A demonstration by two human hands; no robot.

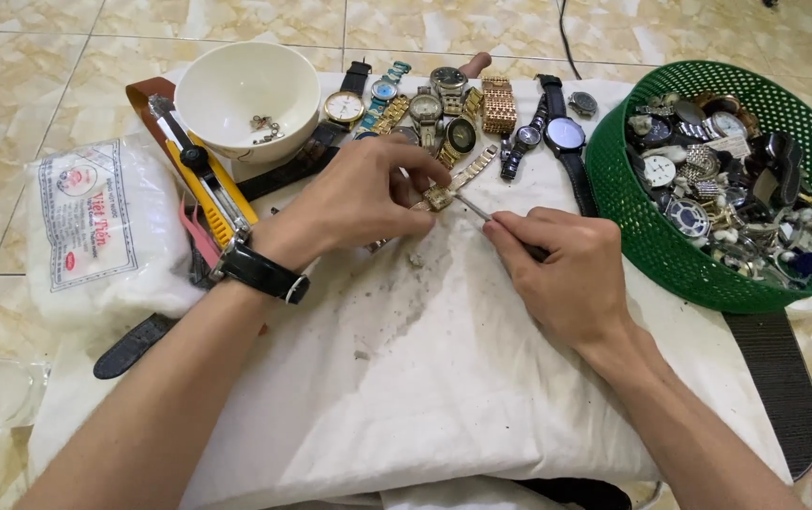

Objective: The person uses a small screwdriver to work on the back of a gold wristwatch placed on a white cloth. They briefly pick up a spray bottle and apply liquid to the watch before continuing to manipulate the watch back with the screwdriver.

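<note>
Small gold watch (438, 196) pinched in left hand (358, 203), right hand (571, 279) gripping thin tool (474, 208), mid-cloth.

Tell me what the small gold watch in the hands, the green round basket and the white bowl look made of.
Small gold watch: likely gold-toned metal, shiny, linked bracelet. Green round basket: plastic by its look, with a moulded lattice wall and matte colour. White bowl: glazed ceramic or glossy plastic; the smooth sheen leaves that open.

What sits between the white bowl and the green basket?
In the head view, a row of wristwatches lies on the white cloth between white bowl and green basket.
</note>
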